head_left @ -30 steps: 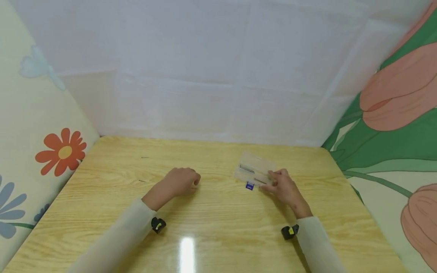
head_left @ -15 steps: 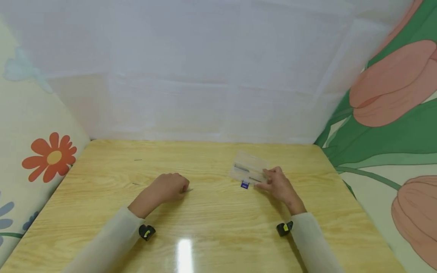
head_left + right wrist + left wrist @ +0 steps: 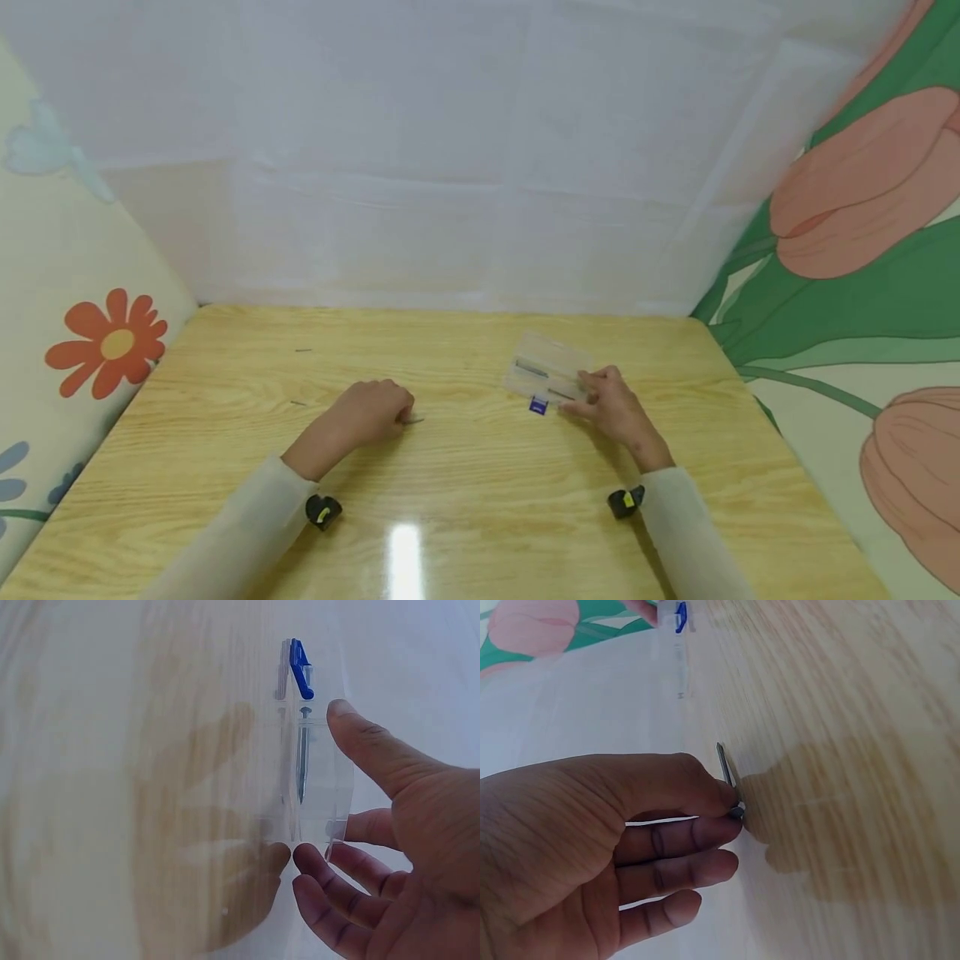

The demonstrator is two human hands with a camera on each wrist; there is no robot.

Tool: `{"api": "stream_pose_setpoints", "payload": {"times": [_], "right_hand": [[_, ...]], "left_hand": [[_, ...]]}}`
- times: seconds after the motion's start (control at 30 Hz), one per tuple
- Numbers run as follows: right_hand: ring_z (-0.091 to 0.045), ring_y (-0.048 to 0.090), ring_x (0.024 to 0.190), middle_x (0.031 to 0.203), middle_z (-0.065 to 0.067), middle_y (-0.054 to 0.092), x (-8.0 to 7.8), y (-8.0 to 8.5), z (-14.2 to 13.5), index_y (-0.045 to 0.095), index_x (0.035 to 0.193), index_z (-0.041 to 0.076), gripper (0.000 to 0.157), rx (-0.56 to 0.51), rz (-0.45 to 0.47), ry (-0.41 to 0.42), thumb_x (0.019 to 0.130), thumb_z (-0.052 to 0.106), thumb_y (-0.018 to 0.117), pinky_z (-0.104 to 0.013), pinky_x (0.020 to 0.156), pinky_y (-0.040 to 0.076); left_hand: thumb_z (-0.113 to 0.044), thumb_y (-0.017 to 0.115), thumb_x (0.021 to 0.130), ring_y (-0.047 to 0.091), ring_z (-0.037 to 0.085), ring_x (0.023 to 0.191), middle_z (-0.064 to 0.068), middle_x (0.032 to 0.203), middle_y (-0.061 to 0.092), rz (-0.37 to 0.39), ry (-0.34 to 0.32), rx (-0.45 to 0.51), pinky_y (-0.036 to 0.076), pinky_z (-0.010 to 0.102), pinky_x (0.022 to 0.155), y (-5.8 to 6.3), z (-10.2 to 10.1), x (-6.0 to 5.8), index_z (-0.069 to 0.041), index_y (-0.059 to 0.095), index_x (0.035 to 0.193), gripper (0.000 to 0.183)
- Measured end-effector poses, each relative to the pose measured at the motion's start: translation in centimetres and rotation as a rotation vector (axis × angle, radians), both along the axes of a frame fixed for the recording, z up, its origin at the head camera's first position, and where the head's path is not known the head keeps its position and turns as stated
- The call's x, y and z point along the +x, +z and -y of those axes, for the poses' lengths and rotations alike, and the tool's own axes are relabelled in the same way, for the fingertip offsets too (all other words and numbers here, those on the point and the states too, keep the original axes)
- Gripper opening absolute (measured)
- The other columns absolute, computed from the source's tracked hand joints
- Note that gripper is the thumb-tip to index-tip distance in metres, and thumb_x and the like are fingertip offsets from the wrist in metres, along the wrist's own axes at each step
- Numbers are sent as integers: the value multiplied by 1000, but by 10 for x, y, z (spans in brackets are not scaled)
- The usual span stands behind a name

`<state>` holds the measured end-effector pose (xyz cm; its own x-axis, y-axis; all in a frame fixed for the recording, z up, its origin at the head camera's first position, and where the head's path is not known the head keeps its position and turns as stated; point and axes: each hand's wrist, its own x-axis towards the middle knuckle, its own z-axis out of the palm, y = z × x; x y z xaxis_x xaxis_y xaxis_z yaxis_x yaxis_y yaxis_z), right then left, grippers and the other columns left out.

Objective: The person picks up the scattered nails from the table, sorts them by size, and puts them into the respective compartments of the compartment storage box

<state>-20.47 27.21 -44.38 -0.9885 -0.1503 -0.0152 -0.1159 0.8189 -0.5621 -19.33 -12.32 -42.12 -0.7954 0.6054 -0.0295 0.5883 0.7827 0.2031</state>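
Observation:
My left hand [image 3: 367, 414] pinches a nail [image 3: 725, 762] between thumb and index finger, low over the tabletop. The nail's point sticks out past the fingertips and its head sits by the index fingertip; the other fingers are bent loosely. To the right, a clear plastic box [image 3: 558, 347] with a blue latch [image 3: 538, 405] lies on the table. My right hand [image 3: 611, 408] holds the box by its right end, thumb on the near side and fingers around the far side. Inside the box are some nails [image 3: 531, 368], and a single nail [image 3: 304, 754] lies near the latch side.
Two more nails lie on the wooden table [image 3: 480, 517] left of my left hand: a far nail [image 3: 303, 350] and a nearer nail [image 3: 298, 403]. A white sheet [image 3: 375, 225] closes off the back, with flower-printed panels [image 3: 847, 250] at both sides.
My left hand has shifted a little left and nearer to me, and the nail now shows beyond its fingertips. The right hand stays at the box. The head view has shifted slightly.

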Motion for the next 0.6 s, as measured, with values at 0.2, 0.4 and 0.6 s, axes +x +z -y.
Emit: {"api": "stream_pose_setpoints", "payload": {"times": [0.2, 0.4, 0.6], "right_hand": [[-26, 54, 94, 118, -17, 44, -1, 0, 0, 45, 149, -7, 76, -3, 6, -4, 91, 29, 81, -38, 77, 49], [-26, 54, 96, 119, -16, 44, -1, -1, 0, 44, 150, -6, 77, -7, 14, -9, 91, 29, 81, -37, 78, 49], [-28, 55, 97, 120, -18, 45, -1, -1, -1, 45, 148, -8, 76, -20, -4, 1, 91, 28, 81, -38, 78, 50]], "left_hand": [[0, 71, 89, 35, 11, 58, -5, 65, 45, 8, 9, 11, 31, 28, 55, 1, -1, 1, -16, 50, 69, 33], [2, 70, 87, 29, 11, 57, -6, 63, 38, -21, -4, -4, 27, 28, 54, -1, -2, -1, -17, 46, 67, 36], [-1, 72, 87, 28, 10, 57, -5, 63, 37, -57, -20, -22, 26, 28, 53, -5, -3, -4, -17, 45, 66, 38]]}}
